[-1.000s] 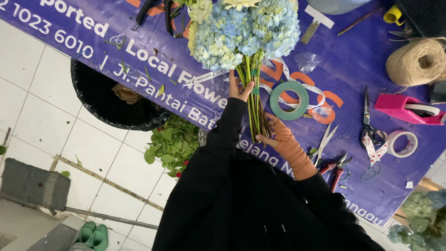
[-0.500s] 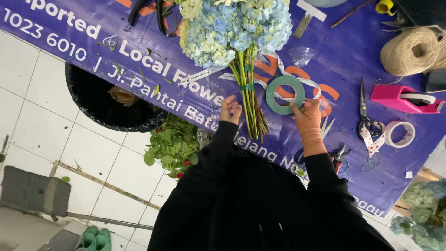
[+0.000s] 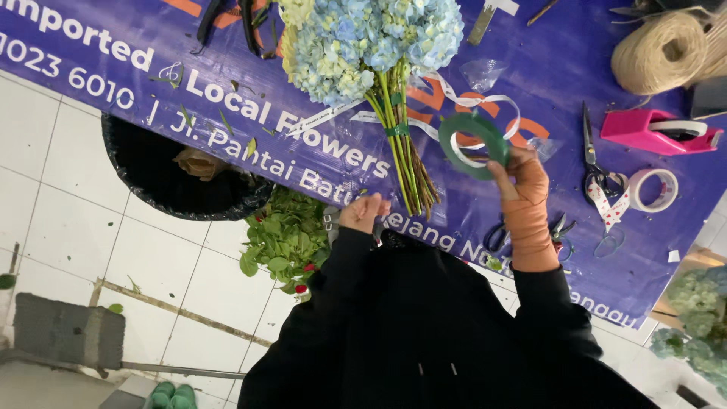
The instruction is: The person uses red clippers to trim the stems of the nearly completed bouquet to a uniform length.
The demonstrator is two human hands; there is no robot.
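Hydrangea bouquet (image 3: 379, 45) lying flat on the purple banner-covered table (image 3: 530, 83), pale blue heads away from the body, stems (image 3: 401, 151) pointing back toward it and already bound by a green band partway down. Roll of green floral tape (image 3: 473, 135) held up just right of the stems, pinched at its lower rim by the fingers (image 3: 506, 165) of the right hand (image 3: 522, 189), wrapped in an orange covering to the wrist. Left hand (image 3: 365, 213) just left of the stem ends, curled loosely near the table edge; cannot tell whether anything is held in it. White ribbon (image 3: 469, 102) trailing beneath the tape roll. Farther right of the bouquet: scissors (image 3: 592, 155), clear tape roll (image 3: 655, 189), pink tape dispenser (image 3: 659, 130), ball of twine (image 3: 659, 49). Left of the stems and below the table edge: black bin (image 3: 151, 178) and a heap of stripped green leaves (image 3: 284, 238) on the white tiled floor. By appearance, binding of the stems in hand, tape lifted clear of the wrap. Likely needed for any further wrapping: tape brought back against the stems, bouquet steadied with the left hand.
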